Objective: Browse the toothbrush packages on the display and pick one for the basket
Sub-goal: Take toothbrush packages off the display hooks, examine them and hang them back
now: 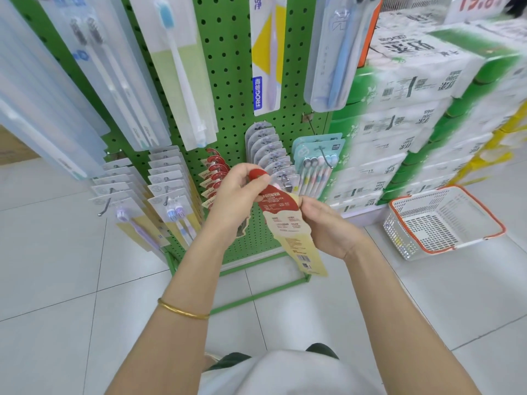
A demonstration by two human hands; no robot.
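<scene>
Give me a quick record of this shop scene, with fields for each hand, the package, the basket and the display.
left hand: grips the red top of the toothbrush package
right hand: holds the package's cream middle edge
package: off its hook, printed back toward the camera
basket: on the floor to the right, nothing visible inside
display: green pegboard, more packages on hooks

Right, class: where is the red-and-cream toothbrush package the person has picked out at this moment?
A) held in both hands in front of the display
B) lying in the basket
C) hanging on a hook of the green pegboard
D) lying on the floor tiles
A: the left hand grips the red top of the package and the right hand holds its edge, while the basket stands apart to the right.
</scene>
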